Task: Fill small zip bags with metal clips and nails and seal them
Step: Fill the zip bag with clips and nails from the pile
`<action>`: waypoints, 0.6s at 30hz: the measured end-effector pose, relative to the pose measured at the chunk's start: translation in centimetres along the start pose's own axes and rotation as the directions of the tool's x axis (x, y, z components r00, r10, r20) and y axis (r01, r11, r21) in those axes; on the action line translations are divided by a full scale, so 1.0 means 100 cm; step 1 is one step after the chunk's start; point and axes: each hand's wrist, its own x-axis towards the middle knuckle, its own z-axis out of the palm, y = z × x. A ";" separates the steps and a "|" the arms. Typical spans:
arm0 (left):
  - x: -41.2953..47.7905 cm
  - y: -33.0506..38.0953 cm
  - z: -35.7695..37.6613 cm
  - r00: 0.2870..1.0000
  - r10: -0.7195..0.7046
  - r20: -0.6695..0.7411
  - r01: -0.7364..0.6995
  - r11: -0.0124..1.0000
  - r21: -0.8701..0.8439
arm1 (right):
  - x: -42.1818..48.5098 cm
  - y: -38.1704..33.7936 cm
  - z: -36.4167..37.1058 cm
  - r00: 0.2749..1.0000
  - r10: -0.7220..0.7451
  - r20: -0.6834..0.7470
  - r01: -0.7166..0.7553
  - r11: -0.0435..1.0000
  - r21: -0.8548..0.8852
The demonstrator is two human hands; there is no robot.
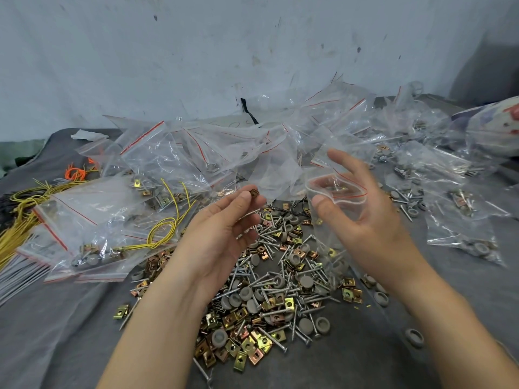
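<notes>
Zip bag point(344, 209): small, clear, red-striped plastic; likely limp, slippery; right hand point(373, 220) fingers pinch its open rim.
Clip point(254, 192): small brass metal; likely light, stiff; left hand point(222, 228) fingers pinch it.

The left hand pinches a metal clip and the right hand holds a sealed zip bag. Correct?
No. In the head view the zip bag in the right hand is open, not sealed; the left hand does pinch a metal clip.
</notes>
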 end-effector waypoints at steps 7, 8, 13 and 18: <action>-0.001 0.003 0.004 0.999 -0.029 -0.017 0.028 0.998 -0.057 | 0.000 0.000 0.001 1.000 0.002 0.007 -0.002 1.000 0.010; -0.001 0.003 0.005 0.999 -0.033 -0.018 0.032 0.998 -0.063 | 0.000 0.001 0.001 1.000 0.002 0.007 -0.002 1.000 0.014; -0.002 0.004 0.006 0.999 -0.045 -0.020 0.044 0.996 -0.078 | 0.001 0.002 0.001 1.000 0.009 0.018 -0.009 1.000 0.007; -0.003 0.005 0.006 0.998 -0.054 -0.028 0.051 0.995 -0.091 | 0.001 0.002 0.001 1.000 0.004 0.015 -0.004 1.000 0.011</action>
